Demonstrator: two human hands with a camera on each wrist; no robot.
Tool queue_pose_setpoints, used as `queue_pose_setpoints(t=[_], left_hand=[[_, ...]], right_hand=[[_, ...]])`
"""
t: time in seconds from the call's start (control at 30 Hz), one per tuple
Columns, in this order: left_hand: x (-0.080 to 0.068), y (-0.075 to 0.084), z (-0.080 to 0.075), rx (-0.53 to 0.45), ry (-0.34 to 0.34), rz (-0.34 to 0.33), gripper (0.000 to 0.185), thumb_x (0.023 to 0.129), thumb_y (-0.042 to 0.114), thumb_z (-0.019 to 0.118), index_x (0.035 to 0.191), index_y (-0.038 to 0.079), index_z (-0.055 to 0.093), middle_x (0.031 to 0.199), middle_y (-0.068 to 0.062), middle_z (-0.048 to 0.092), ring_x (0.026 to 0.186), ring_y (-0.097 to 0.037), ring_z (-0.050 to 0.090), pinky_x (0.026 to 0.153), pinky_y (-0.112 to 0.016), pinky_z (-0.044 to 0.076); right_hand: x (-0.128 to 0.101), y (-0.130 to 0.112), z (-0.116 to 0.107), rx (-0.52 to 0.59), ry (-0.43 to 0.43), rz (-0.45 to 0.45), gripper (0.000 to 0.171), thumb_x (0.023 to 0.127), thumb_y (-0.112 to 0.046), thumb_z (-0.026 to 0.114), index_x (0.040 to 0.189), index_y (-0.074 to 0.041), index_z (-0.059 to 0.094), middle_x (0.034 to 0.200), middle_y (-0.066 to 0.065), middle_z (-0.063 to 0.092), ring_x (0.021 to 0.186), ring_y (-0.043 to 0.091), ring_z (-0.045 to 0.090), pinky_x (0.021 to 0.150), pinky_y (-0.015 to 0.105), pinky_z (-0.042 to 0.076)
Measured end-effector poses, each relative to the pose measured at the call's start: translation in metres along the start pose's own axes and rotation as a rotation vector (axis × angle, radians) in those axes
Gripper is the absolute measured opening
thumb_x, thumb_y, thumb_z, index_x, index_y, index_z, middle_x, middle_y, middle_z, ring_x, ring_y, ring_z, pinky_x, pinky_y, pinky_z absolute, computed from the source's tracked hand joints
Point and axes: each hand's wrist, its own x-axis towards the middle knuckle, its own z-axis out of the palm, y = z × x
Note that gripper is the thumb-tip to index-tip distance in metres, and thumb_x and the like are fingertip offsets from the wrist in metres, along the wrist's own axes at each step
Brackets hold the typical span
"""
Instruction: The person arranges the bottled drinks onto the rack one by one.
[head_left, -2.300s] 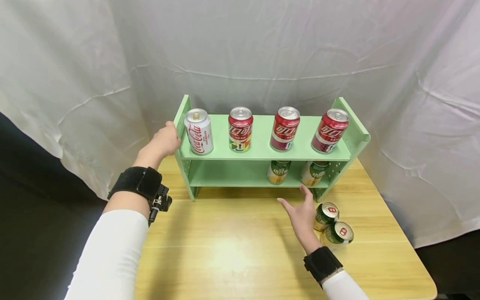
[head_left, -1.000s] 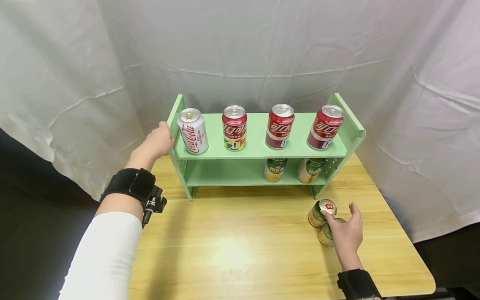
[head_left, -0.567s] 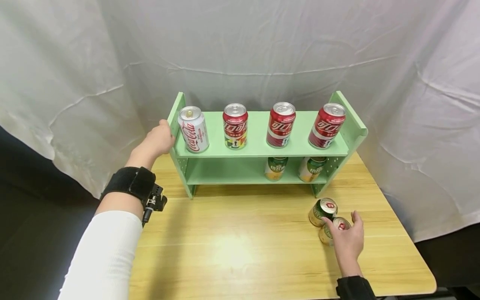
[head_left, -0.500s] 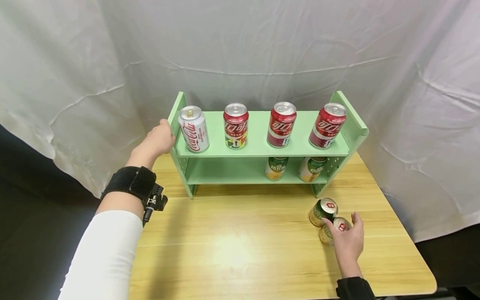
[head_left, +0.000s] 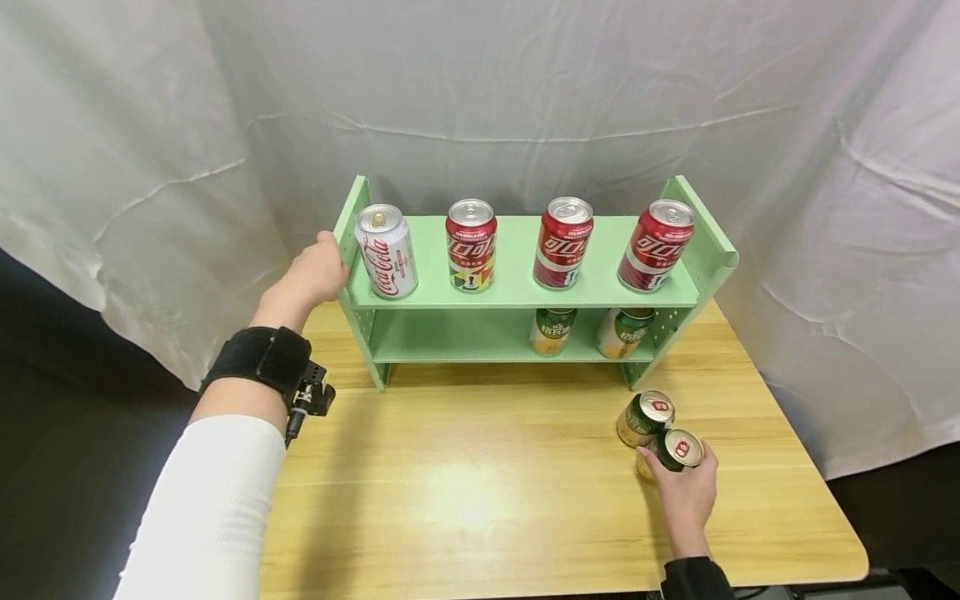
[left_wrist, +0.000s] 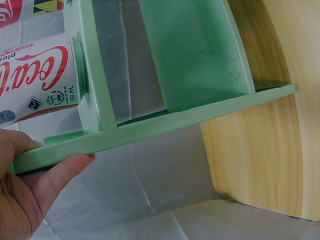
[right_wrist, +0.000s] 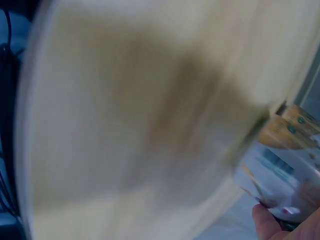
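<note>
A green two-tier shelf (head_left: 517, 293) stands at the back of the wooden table (head_left: 465, 492). My left hand (head_left: 317, 272) grips its left side panel (left_wrist: 150, 129), thumb under the edge, beside a white cola can (head_left: 386, 251) (left_wrist: 37, 80). Three red cans (head_left: 562, 242) share the top tier. Two green cans (head_left: 551, 330) stand on the right of the lower tier. Two more green cans stand on the table at the right. My right hand (head_left: 684, 493) curls round the nearer one (head_left: 677, 452); the other (head_left: 647, 417) touches it. The right wrist view is blurred, with a can (right_wrist: 287, 187) near my thumb.
White cloth (head_left: 150, 150) hangs behind and beside the table. The left half of the lower tier (head_left: 442, 342) holds nothing. The table's right edge (head_left: 825, 500) lies close to the two cans. Bare wood spreads in front of the shelf.
My right hand drew back from the lower tier to the two cans on the table and closed round the nearer one. My left hand has stayed on the shelf's side.
</note>
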Motion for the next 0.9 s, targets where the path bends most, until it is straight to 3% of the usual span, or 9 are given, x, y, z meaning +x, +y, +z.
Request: queue_pose_setpoints(t=[0.17,0.5,0.9], left_hand=[[0.0006,-0.0001,-0.0003,-0.001,-0.003,-0.002,0.051,0.094,0.007,0.032,0.134,-0.017,0.012,0.093,-0.027,0.048,0.082,-0.037,0.051,0.072,-0.045,0.046],[0.0017,-0.0013,-0.0006,-0.004,0.0,-0.004,0.05,0.094,0.007,0.032,0.134,-0.018,0.012,0.093,-0.028,0.049,0.082,-0.038,0.052,0.072,-0.046,0.047],[0.0016,-0.0015,-0.0002,0.012,0.012,0.004,0.045,0.093,0.005,0.032,0.129,-0.017,0.018,0.094,-0.028,0.049,0.085,-0.04,0.053,0.075,-0.049,0.047]], right_hand=[[-0.0021,0.0037,0.0039,0.057,0.021,0.048,0.1,0.067,-0.035,0.085,0.141,0.002,0.029,0.132,0.028,0.045,0.121,0.045,0.044,0.097,0.056,0.035],[0.0005,0.0051,0.0079,0.086,0.027,0.039,0.1,0.066,-0.033,0.086,0.14,0.002,0.029,0.13,0.028,0.045,0.12,0.043,0.044,0.098,0.055,0.036],[0.0021,0.0049,0.0069,0.039,0.059,0.009,0.09,0.067,-0.029,0.085,0.134,0.006,0.035,0.123,0.03,0.05,0.114,0.044,0.049,0.093,0.055,0.038]])
